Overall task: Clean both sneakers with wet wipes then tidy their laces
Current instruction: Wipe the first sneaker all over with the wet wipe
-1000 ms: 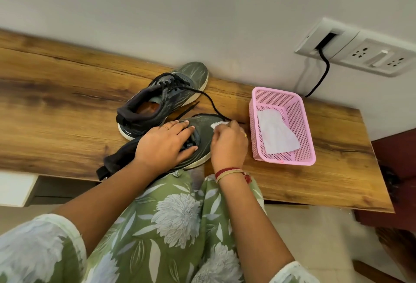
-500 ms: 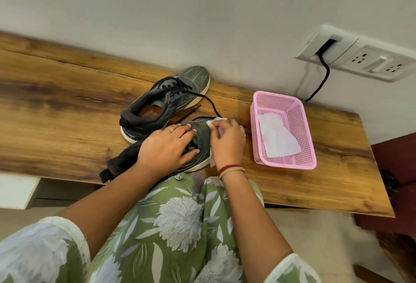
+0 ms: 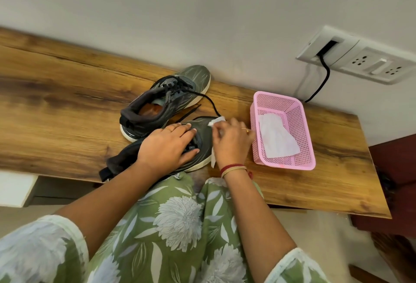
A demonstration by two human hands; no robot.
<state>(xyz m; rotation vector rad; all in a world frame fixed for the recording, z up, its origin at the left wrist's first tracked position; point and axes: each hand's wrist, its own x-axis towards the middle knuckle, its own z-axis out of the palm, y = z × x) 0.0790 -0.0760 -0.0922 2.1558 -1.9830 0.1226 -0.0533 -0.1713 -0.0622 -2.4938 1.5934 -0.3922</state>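
On grained wood (image 3: pixel 67 102), right hand (image 3: pixel 229 143) grips crumpled wipe (image 3: pixel 216 121) against mesh sneaker (image 3: pixel 203 134).

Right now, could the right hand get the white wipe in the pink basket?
Probably yes. The right hand is beside the pink basket, whose top is open, with nothing between. But it grips a crumpled wipe on the near sneaker, so it may need to drop that before taking the flat wipe.

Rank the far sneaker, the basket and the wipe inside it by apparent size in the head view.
Largest: far sneaker and basket, about alike, too close to rank.
Smallest: wipe, clearly.
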